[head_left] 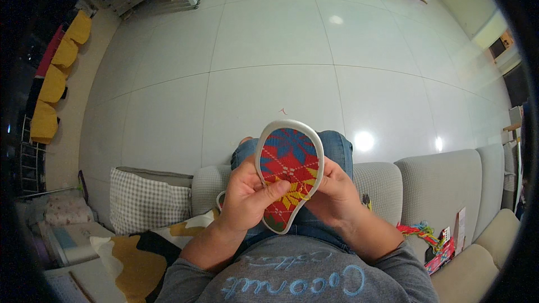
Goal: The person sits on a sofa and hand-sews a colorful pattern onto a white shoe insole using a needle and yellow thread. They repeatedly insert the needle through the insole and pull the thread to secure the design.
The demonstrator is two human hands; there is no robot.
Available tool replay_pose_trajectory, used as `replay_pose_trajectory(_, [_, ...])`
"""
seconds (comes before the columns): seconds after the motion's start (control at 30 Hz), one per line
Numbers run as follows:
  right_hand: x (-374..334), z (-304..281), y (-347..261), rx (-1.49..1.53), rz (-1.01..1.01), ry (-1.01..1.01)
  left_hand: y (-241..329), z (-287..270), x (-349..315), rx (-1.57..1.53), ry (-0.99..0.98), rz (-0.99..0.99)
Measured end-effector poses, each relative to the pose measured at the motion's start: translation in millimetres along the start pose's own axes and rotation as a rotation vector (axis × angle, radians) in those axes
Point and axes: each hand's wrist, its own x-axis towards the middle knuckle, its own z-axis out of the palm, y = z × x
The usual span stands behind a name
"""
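An embroidered shoe insole (291, 154) with a thick white rim is held upright above my lap, its broad end pointing away from me. Red, blue and yellow stitching in a star pattern covers its face. My left hand (247, 195) grips the left edge, with the thumb lying across the stitched face. At the right edge, my right hand (336, 195) has its fingers closed on the rim; some of them are hidden behind it. A loose bit of yellow thread (305, 192) shows near the right fingertips. Whether a needle is there, I cannot make out.
I sit on a grey sofa (441, 182). Skeins of coloured yarn (421, 232) and a pink packet (443, 258) lie to my right. A checked cushion (149, 199) and a brown, black and white cloth (132, 252) are on my left. Pale floor tiles (269, 39) stretch ahead.
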Motion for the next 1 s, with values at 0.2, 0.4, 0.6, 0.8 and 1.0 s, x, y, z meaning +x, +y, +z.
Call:
replay_pose_trajectory(0.2, [28, -44, -8, 0.152, -0.153, 0.088, 7, 3, -6, -0.055, 0.037, 0.005])
replay_pose_trajectory(0.4, [8, -64, -50, 0.438, -0.256, -0.002, 8, -6, 6, -0.226, 0.149, -0.101])
replay_pose_trajectory(0.6, [-24, -153, -122, -0.11, -0.806, 0.373, 11, -21, 5, -0.259, 0.256, -0.041])
replay_pose_trajectory(0.8, [-54, -159, -137, -0.368, -1.064, 0.713, -3, -31, 5, -0.421, 0.136, -0.103])
replay_pose_trajectory(1.0, [-30, -85, -87, -0.721, -0.864, 0.533, -8, -33, 8, -0.823, -0.194, -0.342])
